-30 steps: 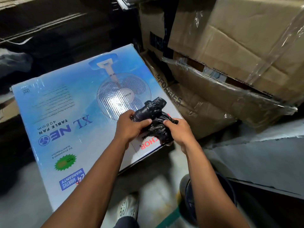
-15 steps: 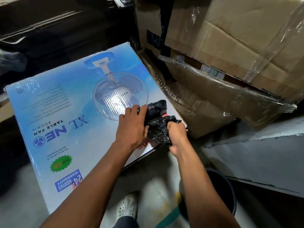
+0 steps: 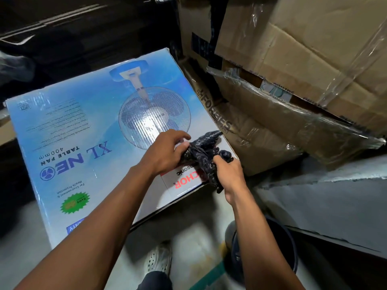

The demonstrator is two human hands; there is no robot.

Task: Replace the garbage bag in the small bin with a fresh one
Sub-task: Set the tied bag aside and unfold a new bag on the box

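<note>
- Over the near right corner of the fan box [image 3: 88, 130], a crumpled black garbage bag [image 3: 202, 152] is held between two bare hands, just above the box's glossy printed top.
- That bag is thin, shiny plastic, bunched into a wrinkled wad, with one twisted end pointing up and to the right and a narrower tail hanging down past the box's edge.
- Left hand [image 3: 165, 152]: palm down, wrist roughly straight, thumb and fingers pinched together on the wad's left side, with the index finger stretched forward over the box.
- Right hand [image 3: 228, 171]: curled into a fist around the bag's lower right part, knuckles up, with a dark knot of plastic bulging out above the fist.
- Both forearms are bare and reach forward from the bottom of the view, converging on the bag.
- Flat and rectangular, the fan box is wrapped in a slick blue film that catches the light and shows a picture of a table fan.
- Beyond it, on the right, brown corrugated cartons [image 3: 303, 49] are stacked crookedly, creased and partly covered in loose clear plastic wrap.
- Down on the floor, below the right forearm, stands the small bin [image 3: 291, 243], round and dark, its rim partly hidden by that arm.
- Near it a white perforated shoe [image 3: 158, 259] rests on the pale, smooth floor.
</note>
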